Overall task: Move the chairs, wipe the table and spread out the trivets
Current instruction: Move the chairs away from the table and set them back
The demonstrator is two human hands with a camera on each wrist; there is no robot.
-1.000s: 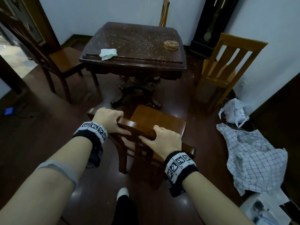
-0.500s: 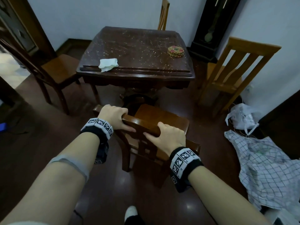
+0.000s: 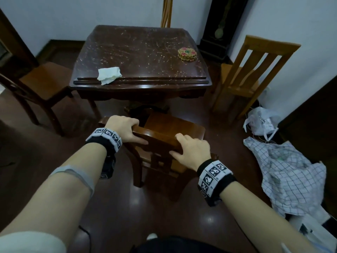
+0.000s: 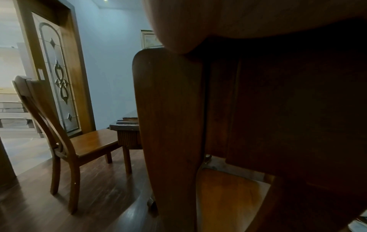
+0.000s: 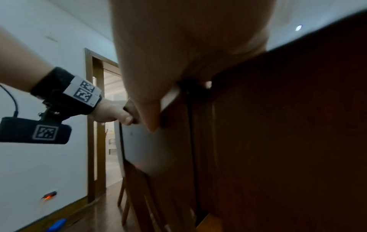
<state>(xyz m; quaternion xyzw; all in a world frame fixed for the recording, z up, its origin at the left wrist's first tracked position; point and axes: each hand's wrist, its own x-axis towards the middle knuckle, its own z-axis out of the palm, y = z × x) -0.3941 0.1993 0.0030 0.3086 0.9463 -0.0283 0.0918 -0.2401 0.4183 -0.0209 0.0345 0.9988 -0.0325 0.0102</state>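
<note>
Gripping the top rail of the dark wooden chair (image 3: 164,137), we have our left hand (image 3: 124,127) curled over the rail's left end and our right hand (image 3: 192,152) wrapped round it further right, fingers over the front edge. This chair is glossy reddish-brown, with a flat square seat and a carved back, and it stands on the dark floor (image 3: 118,216) just in front of the tabletop (image 3: 142,52), its seat pointing toward the table's pedestal. That tabletop is dark, scratched and stepped at the edge. On its near-left edge lies a crumpled white cloth (image 3: 109,75); near its far-right corner sits a small stack of round, colourful beaded trivets (image 3: 187,54). Left of the tabletop stands a second dark chair (image 3: 45,83), its seat close to the table. Right of the tabletop stands a lighter slat-back chair (image 3: 251,70), and behind it the back of another light chair (image 3: 166,13) shows. Further right of the tabletop, on the floor, lie a checked cloth (image 3: 291,178) and a white plastic bag (image 3: 260,121). A tall dark clock (image 3: 220,28) stands against the wall behind the tabletop's right corner.
</note>
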